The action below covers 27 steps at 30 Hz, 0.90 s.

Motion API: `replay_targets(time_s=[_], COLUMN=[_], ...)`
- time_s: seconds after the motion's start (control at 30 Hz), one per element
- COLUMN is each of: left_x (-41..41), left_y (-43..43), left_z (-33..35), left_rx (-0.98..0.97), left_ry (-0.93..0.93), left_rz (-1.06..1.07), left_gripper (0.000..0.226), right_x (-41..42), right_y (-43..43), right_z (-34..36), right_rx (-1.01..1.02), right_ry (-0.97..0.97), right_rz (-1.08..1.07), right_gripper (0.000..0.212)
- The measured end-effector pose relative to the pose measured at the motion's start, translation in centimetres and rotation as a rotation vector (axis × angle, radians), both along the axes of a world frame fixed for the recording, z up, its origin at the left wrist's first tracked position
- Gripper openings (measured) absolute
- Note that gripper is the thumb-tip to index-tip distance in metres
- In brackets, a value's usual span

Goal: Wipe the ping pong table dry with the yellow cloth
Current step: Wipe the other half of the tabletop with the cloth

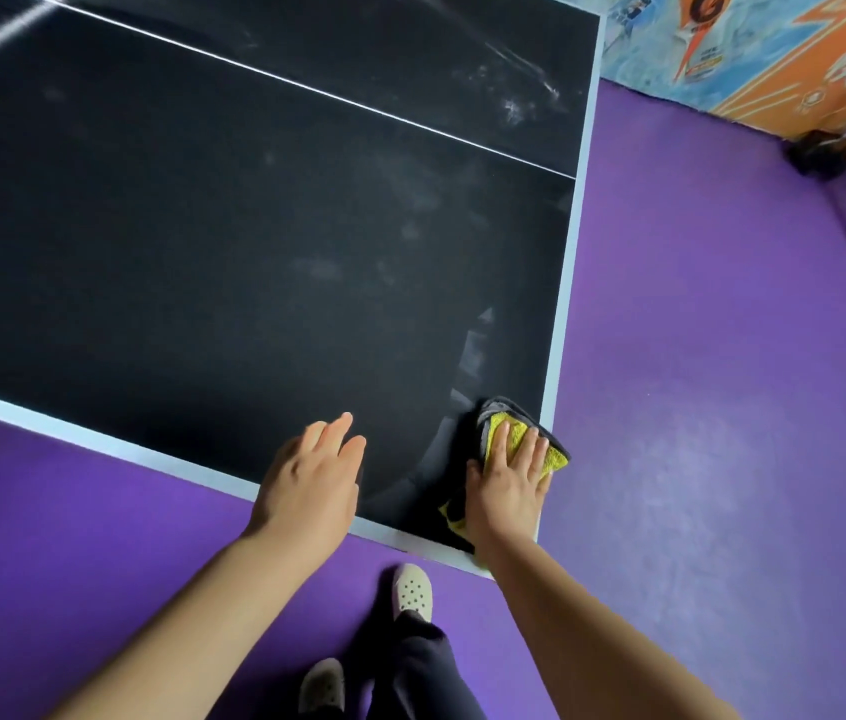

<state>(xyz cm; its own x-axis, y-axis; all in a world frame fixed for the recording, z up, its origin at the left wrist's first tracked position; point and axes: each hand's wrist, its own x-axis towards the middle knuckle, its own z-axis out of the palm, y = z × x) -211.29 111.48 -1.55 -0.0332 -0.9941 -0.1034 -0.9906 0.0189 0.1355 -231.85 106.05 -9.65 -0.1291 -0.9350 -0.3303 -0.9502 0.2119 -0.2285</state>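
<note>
The dark ping pong table fills the upper left, with a pale border and a white centre line. A yellow cloth with a dark grey backing lies on the table's near right corner. My right hand presses flat on the cloth with its fingers straight. My left hand rests over the near edge of the table, left of the cloth, fingers relaxed and holding nothing. Faint smears and streaks show on the surface, most near the far right corner.
Purple floor surrounds the table on the right and near side. A colourful banner and a dark stand base are at the upper right. My feet in light clogs stand just below the table's corner.
</note>
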Motion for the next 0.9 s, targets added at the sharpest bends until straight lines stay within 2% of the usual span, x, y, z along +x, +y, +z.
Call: replay_targets(time_s=[0.17,0.4,0.67,0.8,0.9], left_x=[-0.8,-0.9,-0.6,-0.7,-0.7], left_y=[-2.9,-4.2,-0.9,1.6,3.8], left_z=[-1.6,-3.6,-3.6,-2.5,-2.0], left_rx=[-0.015,0.037,0.124,0.131,0.14], left_ry=[0.033,0.006,0.007,-0.017,-0.041], left_rz=[0.077,0.221,0.394,0.406,0.406], left_gripper=[0.053,0.053,0.05,0.047,0.045], right_x=[-0.2,-0.2,1.6,4.5,6.5], right_y=[-11.2,-21.3,-12.8,-5.4,-1.0], right_z=[-0.6,-1.3,-2.3,-2.8,-3.2], right_rx=[-0.066,-0.073,-0.162,-0.204,-0.211], right_ry=[-0.064,-0.028,-0.106,-0.136,-0.159], right_rz=[0.065,0.354,0.746,1.008,1.107], right_gripper=[0.069,0.065,0.065,0.066,0.064])
